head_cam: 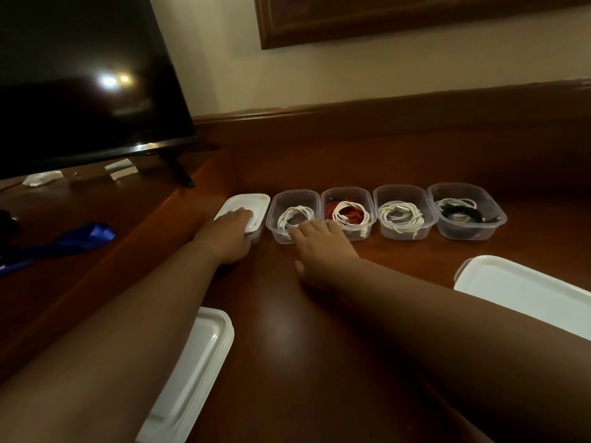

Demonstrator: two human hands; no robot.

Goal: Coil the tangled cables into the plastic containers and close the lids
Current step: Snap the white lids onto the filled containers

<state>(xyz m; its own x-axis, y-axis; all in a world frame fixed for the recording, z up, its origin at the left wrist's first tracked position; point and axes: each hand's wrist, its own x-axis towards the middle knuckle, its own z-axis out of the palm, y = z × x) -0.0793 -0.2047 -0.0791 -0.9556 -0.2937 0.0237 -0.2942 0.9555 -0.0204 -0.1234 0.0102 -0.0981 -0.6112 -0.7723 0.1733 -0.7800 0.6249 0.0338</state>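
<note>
Fingers of left hand (232, 233) press the lid (246, 204); right hand (319, 251) fingers spread.

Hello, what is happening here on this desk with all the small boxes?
A person is packing cables into five plastic containers in a row. The left hand presses a white lid onto the leftmost container. The right hand rests on the next container, which holds a coiled white cable and is open, like the other three. Spare lids lie nearer on the wooden desk.
</note>
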